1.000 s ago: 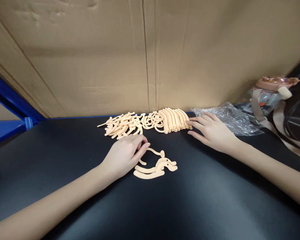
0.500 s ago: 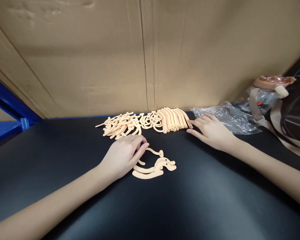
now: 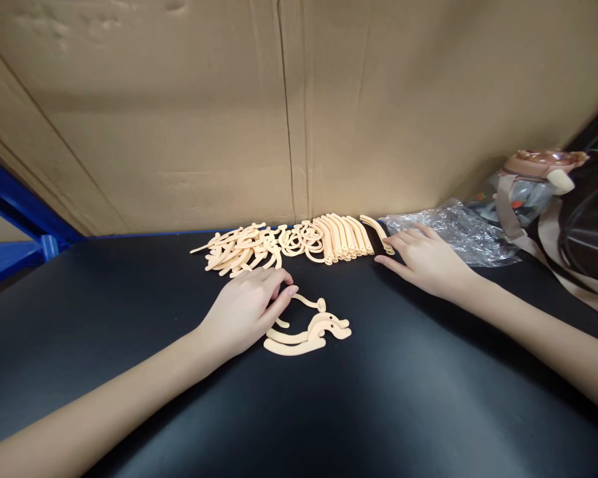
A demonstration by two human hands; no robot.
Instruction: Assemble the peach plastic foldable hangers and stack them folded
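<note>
Near the middle of the black table, my left hand (image 3: 244, 309) has its thumb and fingers curled together over some pale curved pieces; what lies between the fingertips is hidden. Beside it lie overlapping wavy pieces (image 3: 295, 348) with small dark holes and a thin curved piece (image 3: 306, 302). My right hand (image 3: 423, 259) is spread, its fingertips touching the lower end of a curved strip (image 3: 376, 229). That strip sits slightly apart from a row of similar strips (image 3: 341, 236). Left of the row are small ring-like pieces (image 3: 299, 240) and a loose heap of pieces (image 3: 239, 249).
Crumpled clear plastic (image 3: 458, 232) lies behind my right hand. A pink-lidded bottle (image 3: 533, 176) with a strap and a dark bag (image 3: 591, 226) stand at the far right. A cardboard wall (image 3: 204, 133) rises behind the table (image 3: 379, 411); a blue frame (image 3: 24, 199) is at left.
My right hand has moved slightly right, and the end strip has shifted right with it, opening a gap from the row. My left hand has barely moved.
</note>
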